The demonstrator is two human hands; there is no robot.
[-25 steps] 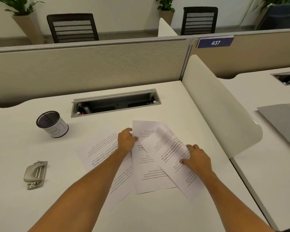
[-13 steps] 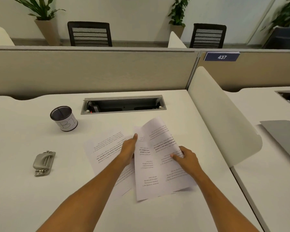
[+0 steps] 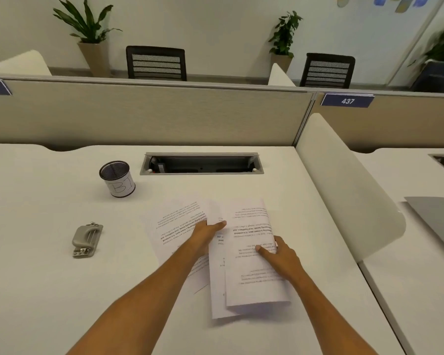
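Note:
Three printed sheets lie on the white desk (image 3: 49, 290). The left sheet (image 3: 174, 226) lies flat and slanted. A middle sheet (image 3: 217, 290) is mostly covered by the top sheet (image 3: 251, 275), which lies nearly square over it. My left hand (image 3: 204, 237) pinches the left edge of the middle sheet, thumb on top. My right hand (image 3: 280, 256) pinches the right edge of the top sheet, thumb on the print, fingers hidden under the paper.
A mesh pen cup (image 3: 117, 179) marked B1 stands at the back left. A grey metal hole punch (image 3: 87, 240) lies left of the sheets. An open cable tray (image 3: 201, 163) is behind them, a curved divider (image 3: 344, 190) to the right, and a partition (image 3: 139, 114) at the back.
The top sheet has swung from a slant to lie nearly in line over the middle sheet. Both hands drew closer together, and my view tilted upward.

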